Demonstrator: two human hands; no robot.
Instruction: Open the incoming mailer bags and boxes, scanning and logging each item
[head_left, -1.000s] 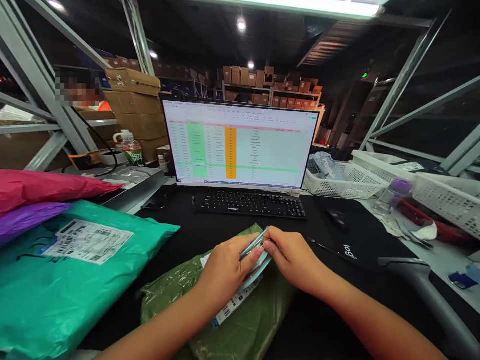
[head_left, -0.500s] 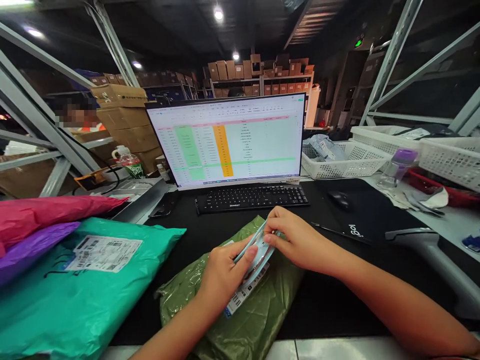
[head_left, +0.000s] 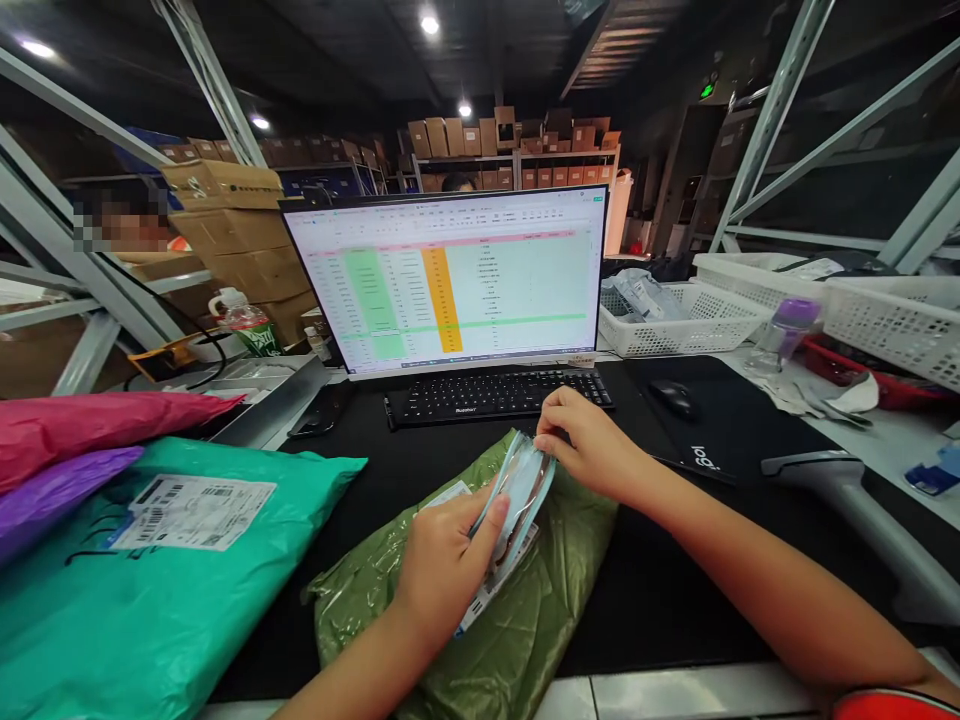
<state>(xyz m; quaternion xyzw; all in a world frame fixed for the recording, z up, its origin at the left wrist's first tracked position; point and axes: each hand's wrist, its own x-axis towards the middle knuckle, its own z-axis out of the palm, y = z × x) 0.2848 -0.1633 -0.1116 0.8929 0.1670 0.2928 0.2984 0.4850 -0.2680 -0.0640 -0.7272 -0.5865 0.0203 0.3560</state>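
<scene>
A small clear plastic pouch with light-blue edges (head_left: 527,487) is held up at a tilt, with a brownish item or strip showing through it that I cannot make out. My left hand (head_left: 448,552) grips its lower part, thumb across the front. At its upper end, my right hand (head_left: 583,440) pinches the top edge between thumb and fingers. Underneath lies an olive-green plastic mailer bag (head_left: 559,610), whose shipping label is partly hidden by the pouch and my left hand.
To the left lie a teal mailer (head_left: 187,590), a purple one (head_left: 60,500) and a pink one (head_left: 97,425). A keyboard (head_left: 495,395) and monitor (head_left: 465,280) stand behind. Rightward are a mouse (head_left: 673,399), a barcode scanner (head_left: 847,500) and a white basket (head_left: 682,325).
My right hand has shifted slightly up and away from my left at the pouch's top. The pouch now faces me more openly. My view has turned slightly.
</scene>
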